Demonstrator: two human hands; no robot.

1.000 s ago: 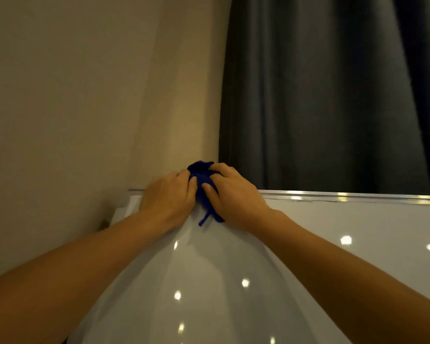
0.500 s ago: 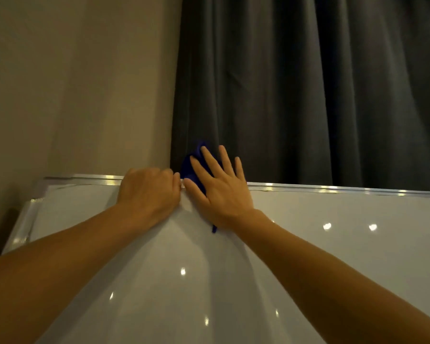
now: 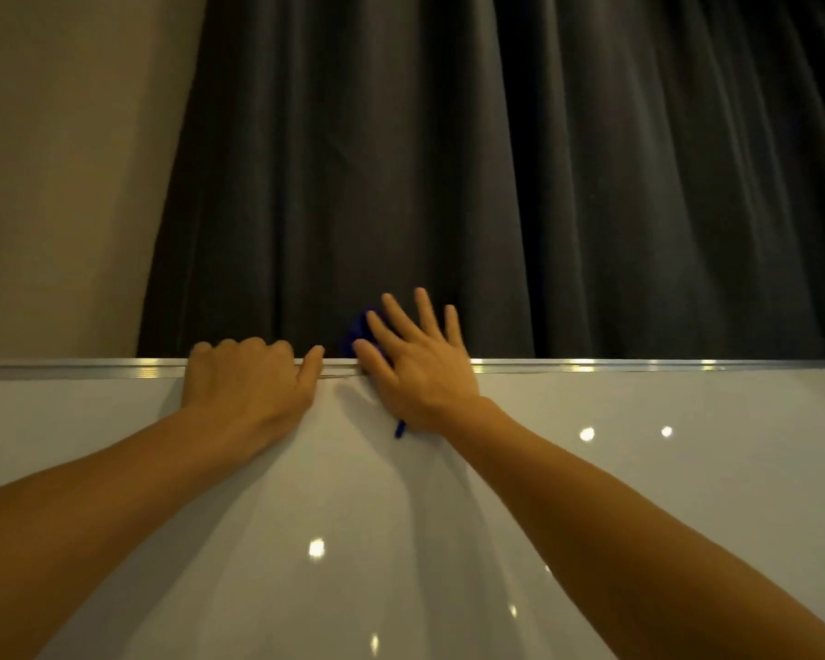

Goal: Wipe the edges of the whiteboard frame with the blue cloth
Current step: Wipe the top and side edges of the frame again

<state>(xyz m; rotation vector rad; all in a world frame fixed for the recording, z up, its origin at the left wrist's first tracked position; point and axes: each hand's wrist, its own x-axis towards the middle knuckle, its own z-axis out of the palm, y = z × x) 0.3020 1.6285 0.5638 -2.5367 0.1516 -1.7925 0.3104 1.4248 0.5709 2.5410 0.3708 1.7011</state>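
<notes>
The whiteboard's silver top frame edge (image 3: 639, 365) runs across the view, with the glossy white board (image 3: 401, 540) below it. My left hand (image 3: 248, 378) curls its fingers over the top edge and grips it. Just to its right, my right hand (image 3: 417, 359) lies flat with the fingers spread, pressing the blue cloth (image 3: 356, 328) onto the frame. Most of the cloth is hidden under the palm. A bunch of it shows past the thumb and a thin tail hangs out near the wrist.
A dark grey curtain (image 3: 496, 173) hangs close behind the board. A beige wall (image 3: 67, 159) stands at the left. Ceiling lights reflect as bright spots on the board.
Both hands and the cloth have slid right along the top frame, away from the left corner. My right hand went from curled on the cloth to flat and spread.
</notes>
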